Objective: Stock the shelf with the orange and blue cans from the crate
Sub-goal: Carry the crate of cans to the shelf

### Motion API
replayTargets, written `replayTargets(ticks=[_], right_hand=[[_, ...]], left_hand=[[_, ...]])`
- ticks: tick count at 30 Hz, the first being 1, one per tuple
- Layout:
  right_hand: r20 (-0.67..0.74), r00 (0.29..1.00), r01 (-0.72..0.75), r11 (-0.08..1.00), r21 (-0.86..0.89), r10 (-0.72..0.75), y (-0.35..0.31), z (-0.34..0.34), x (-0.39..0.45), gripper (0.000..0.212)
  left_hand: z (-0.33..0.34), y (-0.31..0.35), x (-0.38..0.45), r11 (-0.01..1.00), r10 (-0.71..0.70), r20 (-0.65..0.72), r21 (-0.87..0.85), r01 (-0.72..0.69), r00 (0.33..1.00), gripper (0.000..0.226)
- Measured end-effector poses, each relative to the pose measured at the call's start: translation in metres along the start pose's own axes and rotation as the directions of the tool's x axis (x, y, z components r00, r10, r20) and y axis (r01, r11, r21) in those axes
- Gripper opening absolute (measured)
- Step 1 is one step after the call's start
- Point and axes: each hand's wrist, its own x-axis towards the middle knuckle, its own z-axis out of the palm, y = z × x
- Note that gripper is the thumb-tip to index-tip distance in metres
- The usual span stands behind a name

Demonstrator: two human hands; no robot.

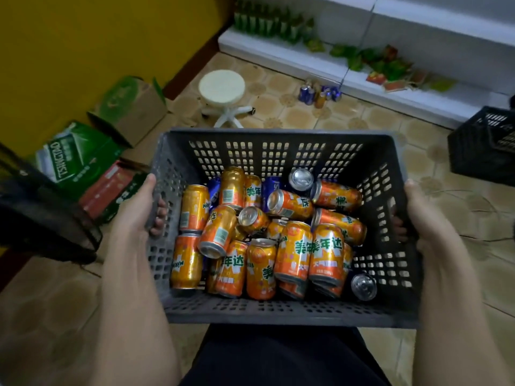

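A dark grey perforated crate (278, 151) is held up in front of me, above the floor. My left hand (139, 215) grips its left wall, fingers curled through the handle hole. My right hand (426, 218) grips the right wall the same way. Inside lie several orange cans (292, 252), jumbled on their sides, with a few blue cans (271, 188) partly buried beneath them. The white shelf (278, 55) runs along the far wall at floor level. A small cluster of blue and orange cans (319, 93) stands on the floor in front of it.
A white round stool (222, 86) stands ahead on the tiled floor. Green and red cardboard boxes (80, 157) lie at the left by the yellow wall. A black crate (485, 146) sits at the right. Green bottles (264, 22) and packets (387, 65) fill the shelf.
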Motion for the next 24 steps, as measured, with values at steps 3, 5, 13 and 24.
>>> replayTargets(ticks=[3, 5, 13, 24], right_hand=[[0.042, 0.998, -0.043, 0.998, -0.041, 0.045, -0.030, 0.016, 0.061, 0.069], [0.079, 0.995, -0.053, 0.996, -0.066, 0.058, -0.062, 0.028, 0.107, 0.068], [0.072, 0.995, 0.072, 0.987, -0.146, -0.062, -0.209, 0.058, 0.235, 0.070], [0.075, 0.997, 0.046, 0.987, -0.151, -0.035, -0.366, 0.151, 0.392, 0.072]], left_hand=[[0.032, 0.034, 0.047, 0.998, -0.058, 0.009, 0.032, 0.058, 0.998, 0.060], [0.056, 0.059, 0.080, 0.996, -0.089, -0.002, 0.019, 0.089, 0.996, 0.059], [0.128, 0.173, 0.172, 0.997, -0.040, -0.010, -0.062, 0.039, 0.999, 0.059], [0.202, 0.346, 0.354, 0.998, -0.056, 0.066, -0.025, 0.058, 0.996, 0.059]])
